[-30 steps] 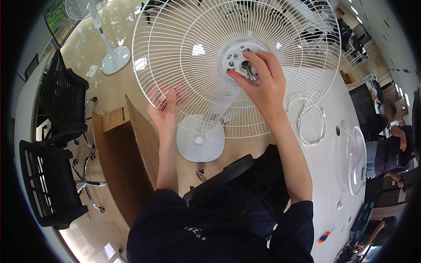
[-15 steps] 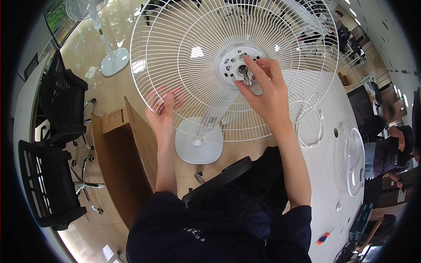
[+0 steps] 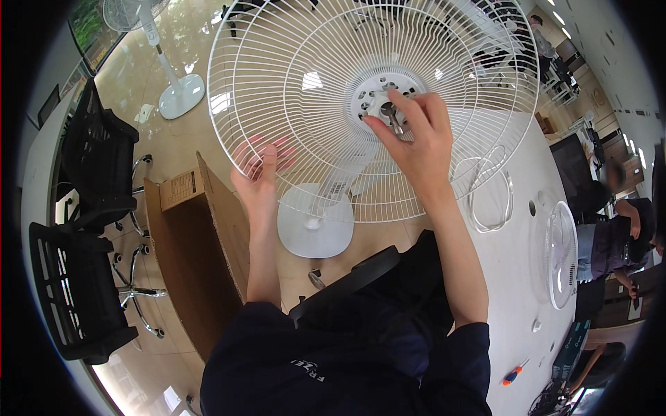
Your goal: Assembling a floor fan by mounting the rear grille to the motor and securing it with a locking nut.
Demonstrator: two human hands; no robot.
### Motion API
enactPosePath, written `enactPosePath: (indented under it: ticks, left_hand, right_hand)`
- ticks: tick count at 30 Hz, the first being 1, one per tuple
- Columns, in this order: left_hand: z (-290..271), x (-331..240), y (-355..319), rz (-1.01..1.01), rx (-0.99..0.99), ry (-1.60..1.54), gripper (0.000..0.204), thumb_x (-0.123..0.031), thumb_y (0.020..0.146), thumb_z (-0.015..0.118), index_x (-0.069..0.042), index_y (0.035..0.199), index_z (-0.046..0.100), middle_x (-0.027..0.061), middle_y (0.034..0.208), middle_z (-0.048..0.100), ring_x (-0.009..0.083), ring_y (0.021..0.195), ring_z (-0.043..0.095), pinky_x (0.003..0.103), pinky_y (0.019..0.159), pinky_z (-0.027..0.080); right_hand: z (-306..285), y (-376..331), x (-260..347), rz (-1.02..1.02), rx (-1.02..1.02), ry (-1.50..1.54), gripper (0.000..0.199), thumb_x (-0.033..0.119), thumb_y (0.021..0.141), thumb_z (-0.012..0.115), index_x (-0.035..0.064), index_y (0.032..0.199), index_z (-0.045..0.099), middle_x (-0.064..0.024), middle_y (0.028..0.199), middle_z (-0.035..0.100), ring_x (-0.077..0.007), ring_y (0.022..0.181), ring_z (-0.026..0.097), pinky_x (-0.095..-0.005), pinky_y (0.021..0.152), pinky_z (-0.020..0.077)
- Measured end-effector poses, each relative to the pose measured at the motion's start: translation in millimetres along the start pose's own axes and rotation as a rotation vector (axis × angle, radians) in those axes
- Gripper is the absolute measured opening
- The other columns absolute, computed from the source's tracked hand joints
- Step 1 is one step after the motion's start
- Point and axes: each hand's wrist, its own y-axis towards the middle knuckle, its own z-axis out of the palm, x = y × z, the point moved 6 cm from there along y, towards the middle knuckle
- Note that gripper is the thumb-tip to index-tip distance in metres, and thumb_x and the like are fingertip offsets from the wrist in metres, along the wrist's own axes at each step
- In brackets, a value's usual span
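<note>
A round white wire fan guard [image 3: 309,114] fills the upper middle, mounted on a white stand fan whose base [image 3: 316,232] stands on the floor below. My left hand [image 3: 257,182] grips the guard's lower left rim, thumb on the near side and fingers seen through the wires. At the guard's hub, my right hand [image 3: 427,152] pinches a white plastic ring nut [image 3: 378,105] between thumb and fingers. The metal motor shaft [image 3: 397,126] sticks out through the nut's middle. My right fingers partly cover the nut's right side.
An open cardboard box [image 3: 194,256] stands left of the fan, with black office chairs [image 3: 80,291] beyond. On the white table [image 3: 506,277] at right are a white cable [image 3: 492,208], another wire guard [image 3: 560,256] and a screwdriver [image 3: 513,376]. A second stand fan [image 3: 182,97] is at far left. People are at right.
My right thumb and fingers have shifted round the ring nut, the thumb moving up and left. The guard has tipped slightly; my left hand keeps its place on the rim.
</note>
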Motion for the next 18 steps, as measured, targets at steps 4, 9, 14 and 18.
enactPosePath:
  ticks: [4,9,14,18]
  left_hand:
    - [0,3,2,0.018,0.039,0.005,0.029,-0.01,0.093,0.063,0.004,0.116,0.054,0.0143,0.094,0.068,0.0169,0.079,0.068,0.03,0.068,0.06]
    - [-4,3,0,0.0,-0.015,0.029,0.032,-0.012,0.093,0.064,0.005,0.118,0.053,0.0148,0.094,0.068,0.0188,0.08,0.068,0.032,0.069,0.06]
    - [-1,0,-1,-0.004,-0.013,0.005,0.035,-0.012,0.093,0.065,0.005,0.121,0.051,0.0184,0.097,0.069,0.0198,0.081,0.068,0.034,0.069,0.06]
    - [-1,-1,0,0.004,0.0,0.004,0.035,-0.013,0.092,0.065,0.005,0.121,0.052,0.0178,0.097,0.069,0.0197,0.08,0.068,0.033,0.069,0.059]
  right_hand:
    - [-2,3,-1,0.08,-0.043,0.088,0.047,0.015,0.061,0.087,0.0028,0.102,0.066,-0.0083,0.092,0.054,-0.0207,0.075,0.059,-0.0316,0.059,0.0517]
    - [-13,7,9,0.082,0.105,0.102,0.046,0.009,0.065,0.084,0.0016,0.106,0.064,-0.0083,0.101,0.055,-0.0223,0.08,0.063,-0.0324,0.062,0.0559]
    - [-8,2,-2,0.139,0.164,0.069,0.047,0.005,0.066,0.082,0.0012,0.108,0.063,-0.0085,0.102,0.055,-0.0239,0.081,0.063,-0.032,0.064,0.0555]
    - [-9,8,2,0.081,0.127,0.088,0.045,0.005,0.065,0.081,0.0012,0.105,0.063,-0.0089,0.1,0.055,-0.0245,0.086,0.062,-0.0331,0.068,0.0541]
